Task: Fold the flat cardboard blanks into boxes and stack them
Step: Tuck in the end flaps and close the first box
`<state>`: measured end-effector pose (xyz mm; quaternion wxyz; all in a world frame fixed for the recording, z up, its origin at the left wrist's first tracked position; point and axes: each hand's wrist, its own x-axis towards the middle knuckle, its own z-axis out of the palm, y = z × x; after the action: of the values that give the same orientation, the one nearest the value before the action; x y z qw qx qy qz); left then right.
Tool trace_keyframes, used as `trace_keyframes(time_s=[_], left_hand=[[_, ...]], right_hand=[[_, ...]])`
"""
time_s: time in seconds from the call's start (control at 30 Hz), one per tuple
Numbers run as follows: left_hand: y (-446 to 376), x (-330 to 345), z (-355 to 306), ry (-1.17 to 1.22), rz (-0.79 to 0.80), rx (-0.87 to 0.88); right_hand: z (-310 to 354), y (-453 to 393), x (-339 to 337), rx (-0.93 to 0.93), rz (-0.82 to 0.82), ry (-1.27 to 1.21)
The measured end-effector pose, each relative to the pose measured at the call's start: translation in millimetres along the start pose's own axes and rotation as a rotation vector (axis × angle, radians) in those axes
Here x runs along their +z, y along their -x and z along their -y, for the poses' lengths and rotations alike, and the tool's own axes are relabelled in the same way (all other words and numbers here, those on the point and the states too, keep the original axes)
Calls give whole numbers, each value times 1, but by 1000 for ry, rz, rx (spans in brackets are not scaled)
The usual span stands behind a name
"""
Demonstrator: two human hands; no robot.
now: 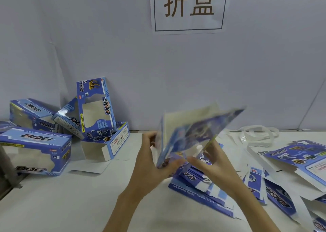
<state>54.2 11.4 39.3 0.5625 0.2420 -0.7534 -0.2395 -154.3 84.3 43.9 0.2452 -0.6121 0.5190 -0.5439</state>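
Blue-printed cardboard blank (pixel 192 134) sits between your hands, raised off the table (pixel 70 205). Your left hand (pixel 155 163) grips its lower left edge, fingers curled round; your right hand (pixel 210 163) pinches its lower right side. Blurred, the blank's long axis tilts up to your right. More flat blanks (pixel 264 184) lie under and right of your right hand; folded boxes (pixel 70 125) lie well left of your left hand.
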Motion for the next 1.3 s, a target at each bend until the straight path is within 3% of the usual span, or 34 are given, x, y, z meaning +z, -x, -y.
trace_keyframes(time_s=[0.2, 0.3, 0.37, 0.43, 0.5, 0.6, 0.7, 0.87, 0.97, 1.13, 1.3], left_hand=[[-9, -7, -2, 201, -328, -212], [-13, -1, -5, 128, -422, -285], [-13, 6, -8, 32, -368, -296], [-11, 12, -12, 69, -310, -359], [-1, 19, -11, 152, -158, -284], [8, 26, -6, 209, 26, -241], [6, 28, -4, 64, 121, -178], [-3, 13, 1, -292, -90, -162], [-9, -5, 3, -36, -40, -423], [-6, 2, 12, 199, -45, -403], [-4, 6, 5, 304, 94, -341]], right_hand=[[-9, 4, 38, -104, -79, 110], [-10, 12, 63, -184, -163, 242], [-8, 18, 77, -207, -73, 138], [-5, 20, 84, -137, 15, 7], [-2, 20, 84, -28, 29, -154], [-1, 12, 75, 81, -160, -374], [-2, 3, 63, 148, -346, -496], [-7, -6, 28, 203, -300, -455], [-8, -9, 11, 184, -220, -355], [-3, -9, 22, 140, -295, -314], [-1, -7, 34, 86, -333, -271]])
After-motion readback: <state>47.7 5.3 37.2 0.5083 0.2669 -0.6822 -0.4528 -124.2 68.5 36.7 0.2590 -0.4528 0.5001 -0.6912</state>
